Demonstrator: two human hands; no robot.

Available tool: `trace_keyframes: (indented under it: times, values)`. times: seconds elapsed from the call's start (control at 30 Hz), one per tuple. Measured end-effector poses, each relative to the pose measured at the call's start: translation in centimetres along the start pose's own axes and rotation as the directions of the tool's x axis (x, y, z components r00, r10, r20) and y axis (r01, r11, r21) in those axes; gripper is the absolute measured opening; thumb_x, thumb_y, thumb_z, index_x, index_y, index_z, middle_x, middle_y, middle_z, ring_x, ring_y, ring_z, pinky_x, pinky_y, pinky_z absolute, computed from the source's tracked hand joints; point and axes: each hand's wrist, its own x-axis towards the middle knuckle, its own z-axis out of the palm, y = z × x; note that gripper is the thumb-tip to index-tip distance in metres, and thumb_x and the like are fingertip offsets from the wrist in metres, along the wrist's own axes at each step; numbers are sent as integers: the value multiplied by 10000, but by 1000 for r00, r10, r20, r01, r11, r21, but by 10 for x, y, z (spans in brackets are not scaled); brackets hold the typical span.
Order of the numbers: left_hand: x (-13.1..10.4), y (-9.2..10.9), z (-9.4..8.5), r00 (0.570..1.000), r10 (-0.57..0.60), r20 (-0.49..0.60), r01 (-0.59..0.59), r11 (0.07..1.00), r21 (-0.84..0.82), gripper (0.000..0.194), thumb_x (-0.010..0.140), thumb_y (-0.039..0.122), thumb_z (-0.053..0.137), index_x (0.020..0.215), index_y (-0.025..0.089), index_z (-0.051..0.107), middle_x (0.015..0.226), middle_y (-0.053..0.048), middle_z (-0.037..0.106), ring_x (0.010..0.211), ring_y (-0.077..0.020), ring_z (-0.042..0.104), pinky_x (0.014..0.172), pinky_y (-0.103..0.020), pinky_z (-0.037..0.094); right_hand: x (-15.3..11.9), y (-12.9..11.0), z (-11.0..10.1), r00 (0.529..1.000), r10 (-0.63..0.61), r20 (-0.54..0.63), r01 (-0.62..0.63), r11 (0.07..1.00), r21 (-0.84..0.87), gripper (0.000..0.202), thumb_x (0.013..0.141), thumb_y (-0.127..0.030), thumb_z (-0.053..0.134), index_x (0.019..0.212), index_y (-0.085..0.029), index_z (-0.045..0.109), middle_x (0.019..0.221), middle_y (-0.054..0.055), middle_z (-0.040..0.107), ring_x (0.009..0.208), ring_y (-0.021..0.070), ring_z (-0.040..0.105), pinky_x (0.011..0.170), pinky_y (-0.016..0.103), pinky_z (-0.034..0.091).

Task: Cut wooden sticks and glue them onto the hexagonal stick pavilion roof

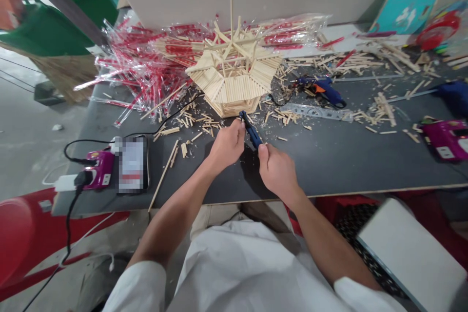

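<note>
My right hand is wrapped round the handles of a dark blue hand tool, which looks like cutters. The tool's head points up and left, at the fingertips of my left hand. Those fingers are pinched together by the head; what they hold is too small to make out. Just beyond stands a house-like model of thin wooden sticks, with a sloping roof and one tall upright stick. Cut stick pieces lie left of my left hand.
Plastic-wrapped sticks pile at the back left. A phone and purple power socket sit at the left. On the right are a blue glue gun, metal ruler, stick scraps and another purple socket.
</note>
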Motion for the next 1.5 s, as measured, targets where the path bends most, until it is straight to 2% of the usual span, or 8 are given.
trace_keyframes:
  times: [0.37,0.6,0.77,0.87,0.97,1.1,1.27,1.5]
  values:
    - [-13,8,-10,979,50,197,89,766,-636,404,1064,559,366,889,208,464,644,28,573,506,-104,607,466,-210,476,-18,48,-27,985,41,-165,-58,993,-100,502,1082,-470,259,990,-152,636,880,144,709,782,263,647,672,348,320]
    - [-13,12,-13,973,95,212,58,784,-619,411,1068,562,346,912,207,482,716,5,592,550,-98,606,512,-230,489,-12,125,-39,929,43,-367,-195,901,-387,631,1027,-570,355,1211,-25,615,1028,268,656,974,378,604,789,430,418]
    - [-11,12,-22,955,173,242,-45,888,-457,411,1094,444,325,824,193,506,682,0,607,590,-95,581,614,-232,479,-7,148,-31,917,59,-395,-237,877,-419,766,984,-621,430,1352,42,540,1164,335,616,1097,448,563,912,545,416]
    - [-10,13,-25,921,201,334,-81,937,-340,369,1084,317,322,793,191,511,687,9,614,612,-91,561,668,-227,460,-3,136,-37,911,14,-412,-170,923,-346,716,980,-537,517,1421,27,512,1318,342,575,1257,464,517,1038,624,378]
    - [-10,12,-26,884,214,416,-111,960,-258,273,1008,164,370,779,192,516,706,19,610,633,-94,554,686,-222,436,3,101,-47,908,-196,-371,150,977,-149,413,1011,-398,539,1327,-157,653,1318,195,650,1282,342,568,1114,530,412]
    - [-11,8,-25,844,195,500,-106,974,-200,219,908,74,417,767,197,533,691,23,625,650,-111,580,681,-225,430,15,45,-46,831,-516,-208,552,814,184,239,1041,-298,521,1172,-273,719,1157,61,746,1067,203,700,1016,370,533]
    - [-12,-1,-33,855,146,498,-56,980,-190,239,943,108,413,758,199,533,683,25,628,641,-112,588,674,-227,430,33,14,-38,761,-636,-129,642,709,291,226,1055,-236,479,1103,-223,699,1079,66,741,991,182,708,900,334,574]
    - [-8,-2,-38,862,119,492,-30,982,-184,284,1036,202,371,808,202,540,709,20,650,644,-111,597,684,-229,443,45,21,-35,771,-624,-127,620,691,372,211,1039,-223,501,1108,-242,700,1085,53,753,996,179,713,902,343,576]
